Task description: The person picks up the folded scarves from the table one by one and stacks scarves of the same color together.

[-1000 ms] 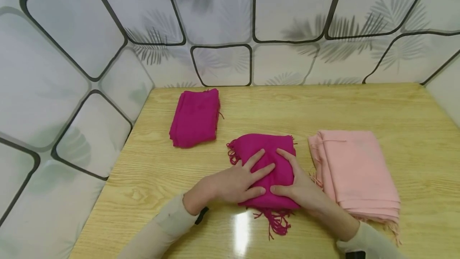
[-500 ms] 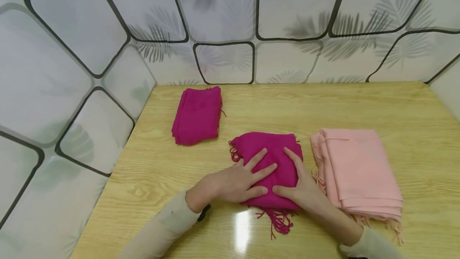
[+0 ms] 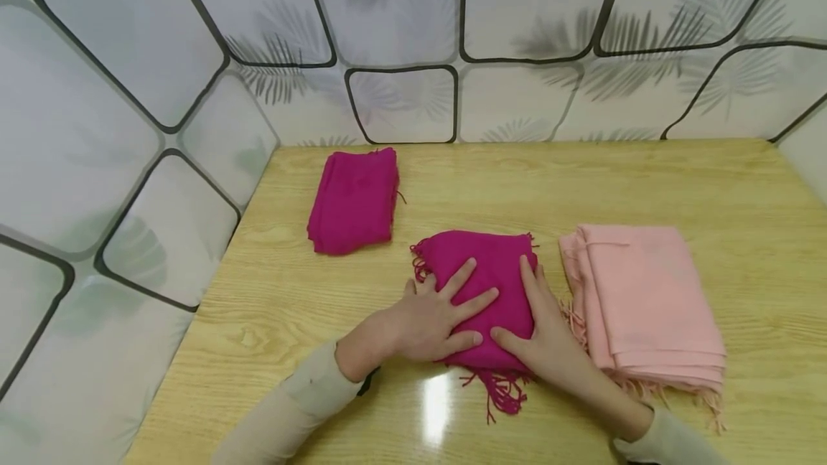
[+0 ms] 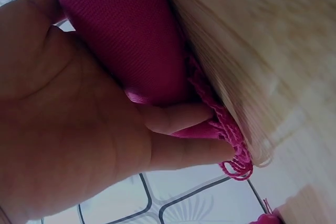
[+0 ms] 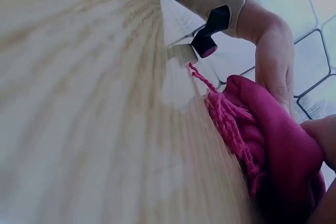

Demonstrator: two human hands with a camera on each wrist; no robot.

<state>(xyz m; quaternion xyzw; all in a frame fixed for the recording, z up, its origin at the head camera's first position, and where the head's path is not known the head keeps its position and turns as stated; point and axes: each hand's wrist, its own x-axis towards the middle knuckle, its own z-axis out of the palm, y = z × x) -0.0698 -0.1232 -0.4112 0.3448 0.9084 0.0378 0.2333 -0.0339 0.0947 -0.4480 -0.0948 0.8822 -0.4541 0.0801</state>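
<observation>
A folded magenta fringed scarf (image 3: 494,260) lies on the table in front of the person. The left hand (image 3: 429,321) rests on its left part with fingers spread and straight. Two of that hand's fingers (image 4: 184,153) reach down the scarf's side to the fringe (image 4: 233,140) in the left wrist view. Along the right edge lies the right hand (image 3: 549,336), fingers extended and thumb on top of the cloth. Tassels (image 3: 504,390) hang out at the scarf's near side. In the right wrist view, the scarf (image 5: 273,129) shows as a thick, rounded fold; little of the right hand shows there.
Another folded magenta scarf (image 3: 355,199) lies at the back left of the wooden table (image 3: 284,293). On the right is a folded pink fringed scarf (image 3: 652,293), close to the right forearm. A patterned wall (image 3: 400,27) stands behind the table.
The right hand has shifted to the scarf's right edge, its fingers closer together. The left hand's outer fingers have spread toward the left edge. The view has tilted slightly.
</observation>
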